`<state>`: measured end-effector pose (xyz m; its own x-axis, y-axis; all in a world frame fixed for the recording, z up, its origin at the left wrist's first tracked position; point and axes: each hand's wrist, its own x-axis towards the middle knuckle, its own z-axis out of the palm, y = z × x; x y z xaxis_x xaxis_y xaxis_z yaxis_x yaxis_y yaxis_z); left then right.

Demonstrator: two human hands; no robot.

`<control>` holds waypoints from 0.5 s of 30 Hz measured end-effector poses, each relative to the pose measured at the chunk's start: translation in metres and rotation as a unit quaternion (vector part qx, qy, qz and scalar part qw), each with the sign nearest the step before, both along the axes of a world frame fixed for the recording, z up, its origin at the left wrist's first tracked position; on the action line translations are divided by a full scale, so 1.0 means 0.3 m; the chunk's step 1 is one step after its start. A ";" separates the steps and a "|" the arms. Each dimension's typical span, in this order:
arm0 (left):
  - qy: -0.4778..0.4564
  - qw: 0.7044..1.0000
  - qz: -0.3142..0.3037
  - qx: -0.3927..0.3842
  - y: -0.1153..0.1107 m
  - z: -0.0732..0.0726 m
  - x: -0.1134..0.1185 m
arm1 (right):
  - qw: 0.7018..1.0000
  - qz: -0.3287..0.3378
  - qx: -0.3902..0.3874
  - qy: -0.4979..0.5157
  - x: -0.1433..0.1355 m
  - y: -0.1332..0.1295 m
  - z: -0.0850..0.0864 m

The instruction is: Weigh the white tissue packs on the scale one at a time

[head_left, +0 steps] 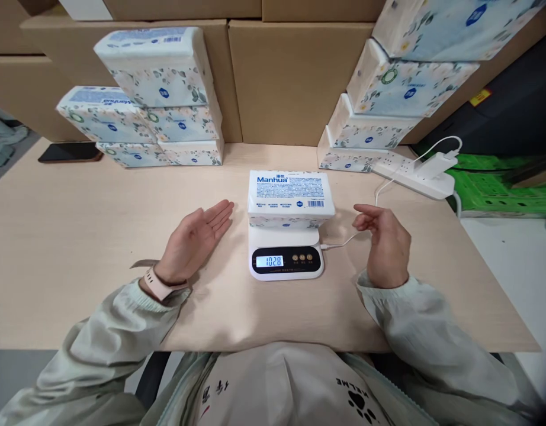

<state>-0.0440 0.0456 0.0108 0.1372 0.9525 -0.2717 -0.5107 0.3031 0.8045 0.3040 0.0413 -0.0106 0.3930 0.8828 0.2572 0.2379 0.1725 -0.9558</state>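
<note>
A white and blue tissue pack (291, 194) printed "Manhua" lies on a white digital scale (285, 238). The scale's lit display (269, 261) reads 102.8, though any decimal point is hard to make out. To the left of the pack, my left hand (195, 239) rests palm up with fingers stretched out, touching neither pack nor scale. My right hand (384, 244) is on the other side, apart from the pack, its fingers partly bent and holding nothing visible. A white cable (344, 243) runs from the scale's right side past my right hand.
Several tissue packs (164, 89) are stacked at the back left, and another tall stack (379, 106) stands at the back right. Beside that is a white power strip (413, 174) with a plugged-in charger. A phone (71, 152) lies far left. Cardboard boxes (299, 83) line the table's back.
</note>
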 end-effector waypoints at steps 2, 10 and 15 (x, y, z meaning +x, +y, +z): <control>0.039 0.999 -0.005 0.036 0.032 0.005 0.026 | 0.999 0.024 -0.037 -0.024 0.003 0.015 0.001; 0.112 0.971 -0.101 0.184 0.010 0.128 0.156 | 0.972 0.199 -0.080 -0.093 -0.112 -0.025 0.159; 0.165 0.960 0.062 0.220 -0.024 0.243 0.053 | 0.926 0.342 0.054 -0.151 -0.305 0.032 0.324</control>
